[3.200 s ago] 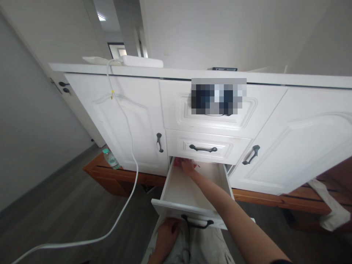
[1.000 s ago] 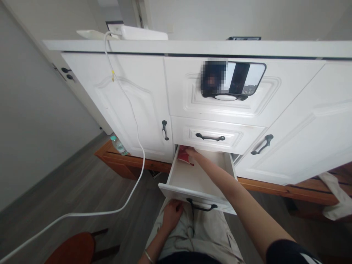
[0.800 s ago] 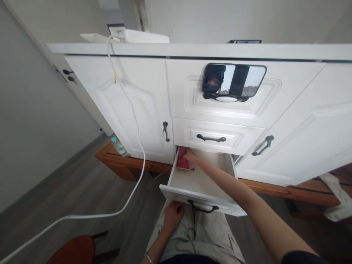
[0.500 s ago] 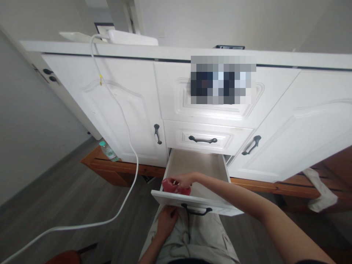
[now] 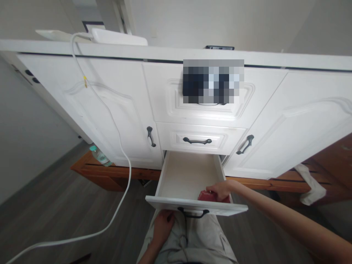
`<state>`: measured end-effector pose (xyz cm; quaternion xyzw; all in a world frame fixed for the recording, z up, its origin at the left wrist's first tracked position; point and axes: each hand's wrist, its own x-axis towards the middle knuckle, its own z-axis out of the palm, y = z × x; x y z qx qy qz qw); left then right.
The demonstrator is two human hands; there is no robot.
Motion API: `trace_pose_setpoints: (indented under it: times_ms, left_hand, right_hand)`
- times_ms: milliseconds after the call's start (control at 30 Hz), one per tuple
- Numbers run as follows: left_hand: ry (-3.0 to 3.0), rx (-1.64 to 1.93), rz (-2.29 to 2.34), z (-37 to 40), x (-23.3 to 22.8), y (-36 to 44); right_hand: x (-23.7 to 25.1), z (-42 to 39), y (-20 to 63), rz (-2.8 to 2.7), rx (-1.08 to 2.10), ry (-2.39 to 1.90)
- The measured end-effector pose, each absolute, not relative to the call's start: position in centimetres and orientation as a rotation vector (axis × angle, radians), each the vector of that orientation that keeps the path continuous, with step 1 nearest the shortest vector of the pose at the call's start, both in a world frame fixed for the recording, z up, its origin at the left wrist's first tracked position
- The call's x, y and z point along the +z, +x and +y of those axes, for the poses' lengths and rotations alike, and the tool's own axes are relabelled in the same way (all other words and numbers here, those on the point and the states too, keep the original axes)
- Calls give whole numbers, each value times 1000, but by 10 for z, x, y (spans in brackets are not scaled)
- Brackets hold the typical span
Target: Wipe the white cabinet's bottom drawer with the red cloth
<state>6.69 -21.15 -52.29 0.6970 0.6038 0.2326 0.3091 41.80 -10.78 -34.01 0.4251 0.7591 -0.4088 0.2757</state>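
Nearest the camera, the left hand (image 5: pixel 162 227) rests on the person's lap in pale trousers (image 5: pixel 192 242), fingers loosely curled and holding nothing, just below the front of the open white wooden drawer (image 5: pixel 181 176). The right hand (image 5: pixel 220 190) reaches in over the drawer's front right corner, its fingers curled down and pinching a small red packet (image 5: pixel 205 196). The packet sits under the fingertips, low against the inside of the front panel and close to the right wall; whether it touches the drawer floor cannot be told. Just beneath, the drawer's black metal handle (image 5: pixel 192 213) hangs on the front panel.

The drawer floor behind the hand is bare pale board as far as the cabinet. Above the opening, a shut white drawer with a black handle (image 5: pixel 197 140) lies between two white panelled doors (image 5: pixel 104 117). A thick white cable (image 5: pixel 121 154) hangs from the cabinet top, runs down the left door and trails over the grey wood floor (image 5: pixel 55 212) to the left. A clear plastic bottle with a green cap (image 5: pixel 99 157) stands on the brown wooden plinth (image 5: pixel 110 176) to the left, well apart from the drawer.
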Motion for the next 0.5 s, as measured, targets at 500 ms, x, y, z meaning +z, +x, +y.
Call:
trace_pose_setpoints:
  times_ms: [500]
  left_hand:
    - [1786,619,1598,-210,-521,66]
  right_hand:
    - [-351,52,257,2947,-380,1542]
